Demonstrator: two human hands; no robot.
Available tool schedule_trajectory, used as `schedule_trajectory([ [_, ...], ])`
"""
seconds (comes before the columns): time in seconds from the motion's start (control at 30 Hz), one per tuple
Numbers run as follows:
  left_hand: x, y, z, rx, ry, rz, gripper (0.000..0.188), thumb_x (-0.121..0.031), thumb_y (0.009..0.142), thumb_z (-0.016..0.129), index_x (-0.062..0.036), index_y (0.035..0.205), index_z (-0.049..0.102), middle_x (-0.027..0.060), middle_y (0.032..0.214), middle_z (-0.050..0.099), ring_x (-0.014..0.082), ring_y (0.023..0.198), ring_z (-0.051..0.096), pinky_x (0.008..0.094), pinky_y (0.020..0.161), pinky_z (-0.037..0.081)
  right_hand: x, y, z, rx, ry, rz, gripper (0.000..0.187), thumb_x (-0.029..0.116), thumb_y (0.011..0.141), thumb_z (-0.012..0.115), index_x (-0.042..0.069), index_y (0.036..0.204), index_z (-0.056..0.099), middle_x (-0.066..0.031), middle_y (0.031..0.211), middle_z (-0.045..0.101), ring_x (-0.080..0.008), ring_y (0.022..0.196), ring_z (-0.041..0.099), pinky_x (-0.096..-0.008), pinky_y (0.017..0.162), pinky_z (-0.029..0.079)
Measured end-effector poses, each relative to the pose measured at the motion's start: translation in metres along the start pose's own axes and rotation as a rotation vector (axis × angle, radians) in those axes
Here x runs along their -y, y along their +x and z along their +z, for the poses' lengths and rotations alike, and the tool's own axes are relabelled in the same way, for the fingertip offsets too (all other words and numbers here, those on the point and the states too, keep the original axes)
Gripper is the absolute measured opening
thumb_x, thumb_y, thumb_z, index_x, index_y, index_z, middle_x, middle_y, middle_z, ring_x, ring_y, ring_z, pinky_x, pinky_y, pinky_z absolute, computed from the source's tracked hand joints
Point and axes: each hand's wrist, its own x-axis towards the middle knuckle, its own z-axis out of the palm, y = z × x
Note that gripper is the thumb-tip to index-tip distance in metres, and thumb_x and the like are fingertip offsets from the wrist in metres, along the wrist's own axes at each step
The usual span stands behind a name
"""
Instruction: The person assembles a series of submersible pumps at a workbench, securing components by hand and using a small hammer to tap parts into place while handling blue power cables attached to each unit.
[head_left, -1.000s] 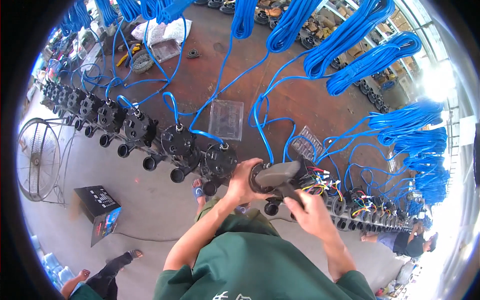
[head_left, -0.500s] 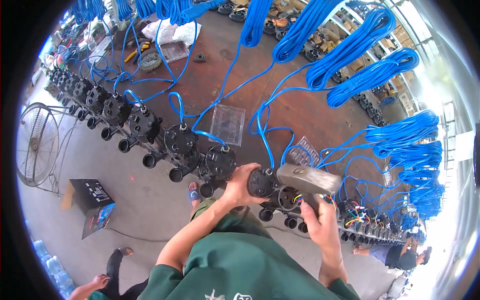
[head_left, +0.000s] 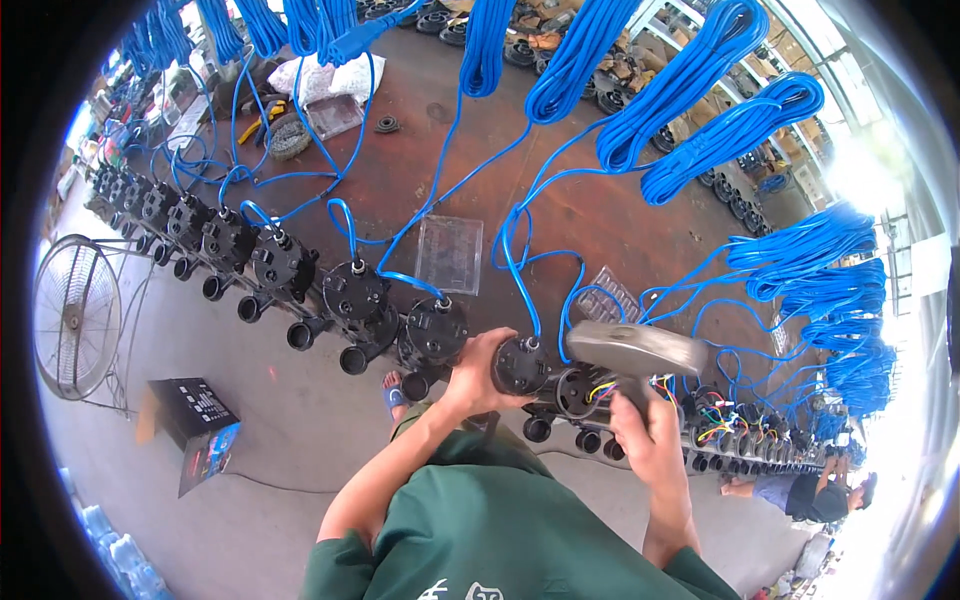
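My left hand point(head_left: 478, 378) is wrapped round the side of a round black motor housing point(head_left: 521, 366) with a blue cable rising from its top. Held by its handle in my right hand point(head_left: 650, 440) is a hammer point(head_left: 637, 348), its metal head raised and slightly blurred, to the right of that housing. Partly behind the hammer stands an open black housing point(head_left: 574, 392) with coloured wires coming out of it. Just left of my left hand is another capped black housing point(head_left: 436, 330).
More housings point(head_left: 232, 238) line the table's near edge. Bundles of blue cable point(head_left: 685, 85) hang above the brown tabletop point(head_left: 420, 120). A clear plastic tray point(head_left: 449, 254) lies there. On the floor are a fan point(head_left: 74, 316) and a box point(head_left: 205, 425). Another person point(head_left: 815, 497) is at the far right.
The hammer has shifted a little to the right in my right hand. My left hand keeps its hold on the housing. A person at the lower left has gone out of view.
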Motion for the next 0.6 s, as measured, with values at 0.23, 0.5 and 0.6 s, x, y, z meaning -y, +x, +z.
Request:
schedule_trajectory([
  [0.23,0.002,0.008,-0.002,0.021,-0.024,-0.005,0.106,-0.036,0.053,0.101,-0.0071,0.142,0.053,0.013,0.134,0.062,0.0346,0.123,0.061,0.0459,0.109,0.046,-0.09,0.006,0.029,-0.021,-0.472,0.023,0.039,0.034,0.103,0.067,-0.004,0.097,0.062,-0.0266,0.071,0.064,-0.0487,0.068,0.064,-0.0528,0.06,0.048],
  [0.5,0.007,0.0,-0.003,0.05,0.015,0.0,0.107,-0.038,0.053,0.101,-0.0066,0.142,0.053,0.0143,0.135,0.062,0.0347,0.125,0.06,0.0476,0.11,0.044,0.018,-0.012,0.005,-0.058,-0.183,-0.157,0.021,0.017,0.101,0.07,-0.003,0.108,0.068,-0.0133,0.065,0.063,-0.0235,0.052,0.056,-0.0371,0.055,0.044],
  [0.6,0.006,-0.001,0.0,0.021,-0.009,0.013,0.11,-0.039,0.049,0.102,-0.0074,0.142,0.054,0.015,0.135,0.062,0.0373,0.126,0.058,0.0488,0.109,0.043,0.001,0.001,0.031,-0.042,-0.237,-0.397,0.029,0.014,0.098,0.071,-0.002,0.122,0.066,-0.0184,0.069,0.068,-0.0366,0.063,0.07,-0.0432,0.06,0.053],
])
